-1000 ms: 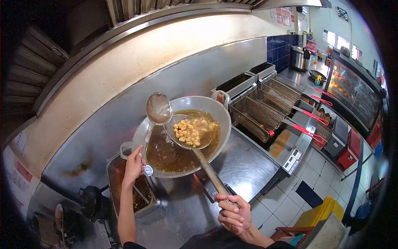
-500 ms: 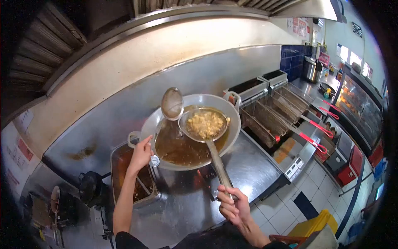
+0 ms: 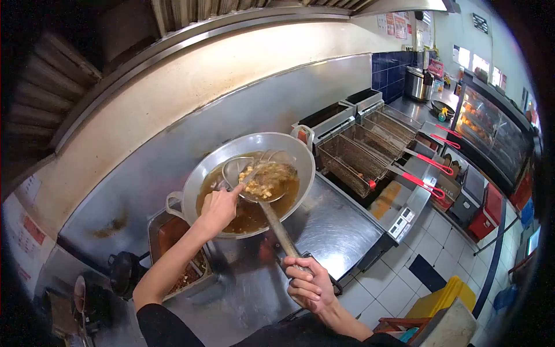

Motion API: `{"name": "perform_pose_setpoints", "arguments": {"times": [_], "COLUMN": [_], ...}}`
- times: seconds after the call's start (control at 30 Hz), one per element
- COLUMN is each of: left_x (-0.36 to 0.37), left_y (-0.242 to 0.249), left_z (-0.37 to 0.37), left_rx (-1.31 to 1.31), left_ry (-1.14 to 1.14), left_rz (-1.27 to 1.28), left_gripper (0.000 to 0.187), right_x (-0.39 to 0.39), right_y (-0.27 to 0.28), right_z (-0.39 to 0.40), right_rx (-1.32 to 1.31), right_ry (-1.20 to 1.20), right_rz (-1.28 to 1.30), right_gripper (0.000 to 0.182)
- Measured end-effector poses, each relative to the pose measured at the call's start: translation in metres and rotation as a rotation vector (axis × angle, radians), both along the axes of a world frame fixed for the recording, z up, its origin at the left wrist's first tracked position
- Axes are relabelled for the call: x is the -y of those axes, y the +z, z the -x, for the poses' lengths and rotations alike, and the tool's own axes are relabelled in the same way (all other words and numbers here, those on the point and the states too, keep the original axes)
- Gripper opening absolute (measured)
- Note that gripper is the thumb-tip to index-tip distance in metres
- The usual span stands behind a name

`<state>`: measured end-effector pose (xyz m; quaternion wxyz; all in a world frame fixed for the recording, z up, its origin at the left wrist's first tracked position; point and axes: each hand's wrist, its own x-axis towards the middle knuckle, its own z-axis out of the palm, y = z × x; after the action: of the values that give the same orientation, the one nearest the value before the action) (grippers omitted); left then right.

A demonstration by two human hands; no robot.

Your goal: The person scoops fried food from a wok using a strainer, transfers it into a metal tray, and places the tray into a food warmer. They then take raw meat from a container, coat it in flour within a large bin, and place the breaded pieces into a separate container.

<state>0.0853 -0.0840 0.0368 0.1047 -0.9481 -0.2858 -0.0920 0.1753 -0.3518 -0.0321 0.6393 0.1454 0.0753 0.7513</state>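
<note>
A big metal wok (image 3: 191,203) holds brown oil. My right hand (image 3: 306,284) is closed round the handle of a large mesh strainer (image 3: 277,226), whose bowl lies in the oil with golden fried pieces (image 3: 258,188) in it. Over the wok's near left part, my left hand (image 3: 221,209) grips a smaller mesh ladle (image 3: 234,168); its handle is mostly hidden by the hand. The ladle overlaps the left side of the strainer bowl, beside the pieces.
Fryer baskets (image 3: 352,159) with red handles stand to the right. A rectangular metal tray (image 3: 202,283) with brown contents sits left of the wok. Farther off are a glass display case (image 3: 491,118), a pot (image 3: 417,84) and a yellow bin (image 3: 445,298).
The small ladle has come down from above the wok's back left to the strainer. My left hand has moved right and forward over the wok. The view has shifted slightly.
</note>
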Motion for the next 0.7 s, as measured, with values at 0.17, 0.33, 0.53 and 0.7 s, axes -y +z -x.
{"name": "perform_pose_setpoints", "arguments": {"times": [0.17, 0.33, 0.53, 0.7], "left_x": [0.0, -0.002, -0.006, -0.023], "left_y": [-0.004, -0.01, -0.014, -0.017], "left_z": [-0.011, -0.009, -0.009, -0.005], "left_rx": [-0.216, -0.231, -0.248, -0.212], "left_ry": [0.009, -0.02, -0.074, -0.111], "left_rz": [-0.191, -0.242, -0.315, -0.358], "left_gripper": [0.055, 0.055, 0.055, 0.057], "right_x": [0.003, 0.0, 0.002, 0.002], "right_y": [0.007, -0.002, -0.002, -0.003], "right_z": [0.009, 0.003, 0.008, 0.007], "right_rx": [0.178, 0.07, 0.039, 0.17], "right_ry": [0.041, 0.017, -0.028, -0.067], "right_rz": [0.067, 0.011, 0.016, 0.064], "right_gripper": [0.013, 0.012, 0.012, 0.012]}}
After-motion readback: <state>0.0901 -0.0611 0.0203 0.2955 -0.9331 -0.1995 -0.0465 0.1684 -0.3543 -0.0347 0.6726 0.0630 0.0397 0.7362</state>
